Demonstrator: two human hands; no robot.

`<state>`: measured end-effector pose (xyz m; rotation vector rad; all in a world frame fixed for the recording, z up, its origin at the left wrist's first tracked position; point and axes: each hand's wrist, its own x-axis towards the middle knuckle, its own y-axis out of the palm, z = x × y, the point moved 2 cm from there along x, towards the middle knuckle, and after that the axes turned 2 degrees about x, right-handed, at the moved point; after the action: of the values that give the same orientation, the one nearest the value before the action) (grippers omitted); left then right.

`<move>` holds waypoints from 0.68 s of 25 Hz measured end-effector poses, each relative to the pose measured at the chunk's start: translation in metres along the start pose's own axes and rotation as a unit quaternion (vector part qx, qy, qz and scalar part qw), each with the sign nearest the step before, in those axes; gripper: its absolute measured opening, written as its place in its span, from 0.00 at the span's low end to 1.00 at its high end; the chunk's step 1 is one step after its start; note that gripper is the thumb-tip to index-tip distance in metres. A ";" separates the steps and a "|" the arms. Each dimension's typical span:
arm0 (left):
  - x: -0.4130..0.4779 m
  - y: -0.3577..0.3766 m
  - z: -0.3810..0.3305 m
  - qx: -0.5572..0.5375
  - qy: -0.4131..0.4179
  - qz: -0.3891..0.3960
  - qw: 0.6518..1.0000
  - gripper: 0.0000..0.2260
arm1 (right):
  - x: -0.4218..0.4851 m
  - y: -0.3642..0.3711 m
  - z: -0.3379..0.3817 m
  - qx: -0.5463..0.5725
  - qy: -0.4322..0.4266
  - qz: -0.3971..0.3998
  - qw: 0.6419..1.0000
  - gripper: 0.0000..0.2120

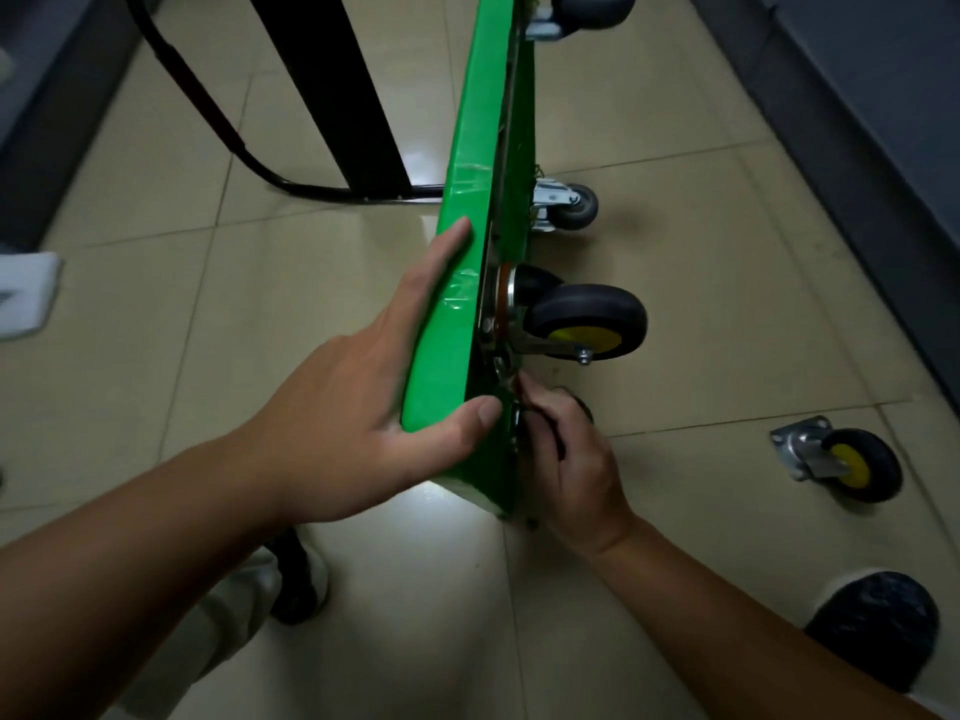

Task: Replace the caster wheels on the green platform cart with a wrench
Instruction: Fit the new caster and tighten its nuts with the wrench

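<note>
The green platform cart (478,163) stands on its side edge on the tiled floor. My left hand (374,387) lies on its near end, fingers straight along the top face and thumb wrapped over the corner. On the underside a black caster with a yellow hub (582,324) is mounted near that corner. Just below its plate, my right hand (566,459) grips a dark-handled wrench (524,402) whose head meets the caster's mounting hardware. A small grey caster (566,205) and another black caster (592,7) sit farther along the underside.
A loose black-and-yellow caster (841,462) lies on the floor to the right. The cart's black folded handle (218,122) rests on the floor at the far left. My shoes (878,626) show at the bottom. A dark wall base (857,122) runs along the right.
</note>
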<state>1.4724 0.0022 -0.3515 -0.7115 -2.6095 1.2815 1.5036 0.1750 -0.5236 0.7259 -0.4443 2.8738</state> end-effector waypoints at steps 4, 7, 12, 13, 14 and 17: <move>0.001 0.002 -0.001 0.010 0.017 -0.006 1.000 0.43 | 0.006 0.010 -0.019 0.033 -0.009 0.006 0.999 0.18; 0.000 0.002 -0.002 0.004 0.028 -0.011 1.000 0.43 | 0.010 0.010 -0.025 0.049 -0.019 0.016 0.998 0.19; -0.001 0.002 0.000 0.008 0.030 -0.015 0.999 0.42 | -0.004 0.013 -0.019 -0.024 -0.037 0.016 0.999 0.23; -0.001 0.001 0.000 0.011 0.029 -0.015 0.999 0.42 | -0.010 0.014 -0.015 -0.033 -0.035 0.019 0.999 0.24; -0.002 0.002 0.001 0.010 0.026 -0.016 0.999 0.42 | -0.014 0.014 -0.012 -0.037 -0.029 0.022 0.999 0.25; -0.003 0.002 0.003 0.003 0.018 -0.018 1.000 0.42 | -0.019 0.013 0.003 -0.018 0.013 0.030 0.999 0.24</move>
<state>1.4753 0.0002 -0.3547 -0.6782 -2.5772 1.2528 1.5192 0.1609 -0.5333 0.6809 -0.5206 2.9185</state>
